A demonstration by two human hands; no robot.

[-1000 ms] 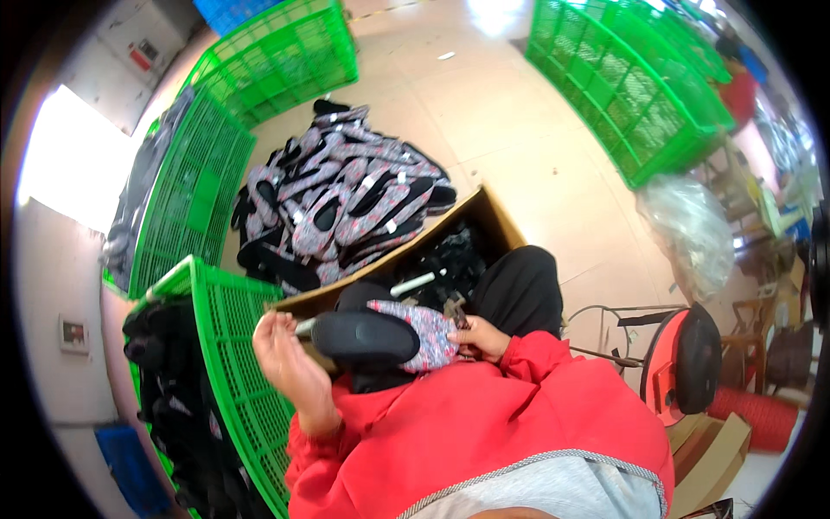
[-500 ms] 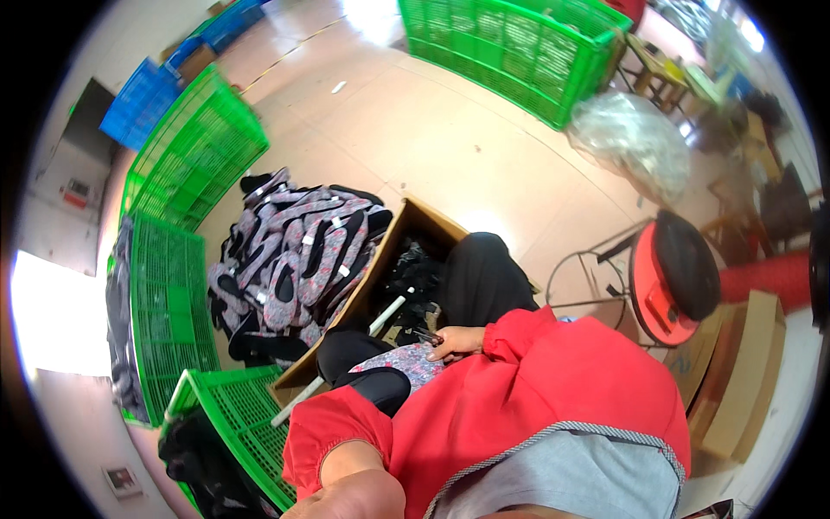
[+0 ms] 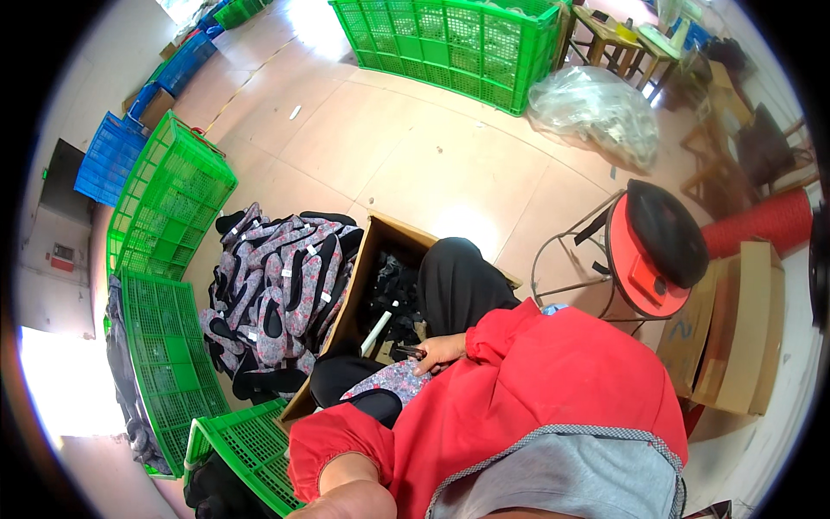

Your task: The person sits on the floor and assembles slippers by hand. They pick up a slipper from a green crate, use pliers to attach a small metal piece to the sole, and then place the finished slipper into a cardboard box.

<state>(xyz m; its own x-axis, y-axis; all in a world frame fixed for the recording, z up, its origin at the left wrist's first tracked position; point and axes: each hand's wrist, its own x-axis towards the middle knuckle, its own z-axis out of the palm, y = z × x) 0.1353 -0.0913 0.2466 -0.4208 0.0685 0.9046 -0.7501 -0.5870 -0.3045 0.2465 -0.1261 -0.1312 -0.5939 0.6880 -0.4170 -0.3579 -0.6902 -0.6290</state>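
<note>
My right hand (image 3: 442, 350) is closed round small dark snips (image 3: 410, 352), their tips pointing left over the open box. Under its fingers lies a floral slipper (image 3: 389, 381) with a black opening, resting on my lap. My left hand (image 3: 353, 502) is raised close at the bottom edge, where its fingers are cut off from sight. To the left of the box, a heap of similar floral slippers (image 3: 285, 285) with black linings and white tags covers the floor. Between my knees stands the cardboard box (image 3: 346, 298), with black scraps (image 3: 389, 298) and a white tube (image 3: 377, 331) in it.
Green crates (image 3: 169, 346) line the left side, with blue crates (image 3: 111, 160) behind. A large green crate (image 3: 450, 52) and a clear plastic bag (image 3: 596, 117) stand farther off. At right are a round red-and-black stool (image 3: 653, 251) and cardboard boxes (image 3: 735, 329).
The whole view has shifted, so the floor, crates and stool sit farther left. My right hand still holds the snips by the slipper; the left hand remains at the bottom edge.
</note>
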